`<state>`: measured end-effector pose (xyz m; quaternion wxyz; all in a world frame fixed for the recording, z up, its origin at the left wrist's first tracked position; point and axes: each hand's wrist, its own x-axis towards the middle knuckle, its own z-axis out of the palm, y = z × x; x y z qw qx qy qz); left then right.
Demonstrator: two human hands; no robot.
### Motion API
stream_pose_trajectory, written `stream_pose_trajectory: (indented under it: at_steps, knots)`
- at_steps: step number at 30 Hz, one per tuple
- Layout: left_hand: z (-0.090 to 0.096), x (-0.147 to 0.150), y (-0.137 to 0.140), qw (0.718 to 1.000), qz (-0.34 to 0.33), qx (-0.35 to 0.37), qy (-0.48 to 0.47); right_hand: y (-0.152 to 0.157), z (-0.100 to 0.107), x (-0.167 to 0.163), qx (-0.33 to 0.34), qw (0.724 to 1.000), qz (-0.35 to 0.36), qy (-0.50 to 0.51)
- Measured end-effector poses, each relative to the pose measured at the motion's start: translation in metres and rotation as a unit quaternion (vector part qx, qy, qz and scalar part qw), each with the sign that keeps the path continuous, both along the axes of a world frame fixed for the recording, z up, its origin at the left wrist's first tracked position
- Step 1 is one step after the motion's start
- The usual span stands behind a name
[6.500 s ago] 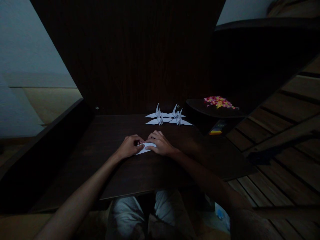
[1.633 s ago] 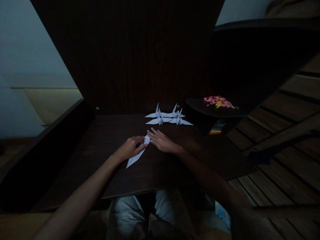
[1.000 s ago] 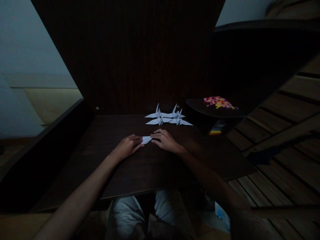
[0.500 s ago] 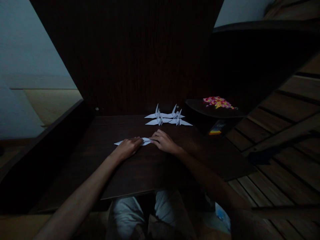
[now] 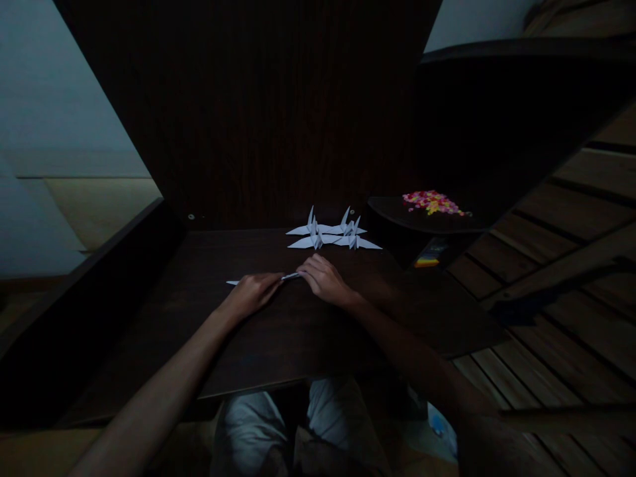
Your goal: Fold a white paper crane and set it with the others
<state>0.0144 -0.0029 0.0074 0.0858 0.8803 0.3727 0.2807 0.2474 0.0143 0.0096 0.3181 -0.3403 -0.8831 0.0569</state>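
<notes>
Between my hands is a folded white paper, seen nearly edge-on as a thin strip. My left hand is closed on its left part, and a pointed white tip sticks out past that hand's far side. My right hand pinches the right end, its fingers bent together. Much of the paper is hidden under the fingers. Behind my hands, several white origami cranes stand close together in two rows, wings spread and thin points upright.
A dark wooden desk carries everything, with a raised side panel on the left and a tall back panel. On a small rounded shelf at right lies a heap of pink, red and yellow pieces. A colourful box sits underneath.
The paper between my hands has turned from showing a broad white face to a thin edge. My left hand has shifted slightly; the cranes stand as before.
</notes>
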Motion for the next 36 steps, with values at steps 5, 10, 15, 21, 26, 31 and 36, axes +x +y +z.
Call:
stream_pose_trajectory:
  at_steps: [5,10,15,21,26,31,36]
  knots:
    - [0.013,0.007,-0.006,0.981,0.079,-0.066,-0.164,-0.006,0.008,-0.003,-0.029,0.983,-0.019,0.183]
    - [0.022,0.014,-0.006,0.906,0.141,-0.184,-0.355,-0.006,0.003,-0.009,-0.132,0.965,-0.007,0.225]
    - [0.021,0.022,-0.005,0.826,0.126,-0.304,-0.459,-0.008,-0.005,-0.020,-0.256,0.935,0.036,0.242]
    - [0.020,0.028,-0.006,0.767,0.113,-0.362,-0.517,-0.010,-0.005,-0.026,-0.328,0.889,0.069,0.313]
    - [0.019,0.031,-0.006,0.748,0.105,-0.379,-0.534,-0.011,-0.005,-0.025,-0.306,0.887,0.063,0.339]
    - [0.010,0.033,-0.003,0.736,0.125,-0.391,-0.539,-0.013,-0.006,-0.021,-0.228,0.948,0.079,0.207]
    - [0.004,0.033,0.001,0.721,0.132,-0.408,-0.544,-0.012,-0.005,-0.018,-0.167,0.971,0.107,0.132]
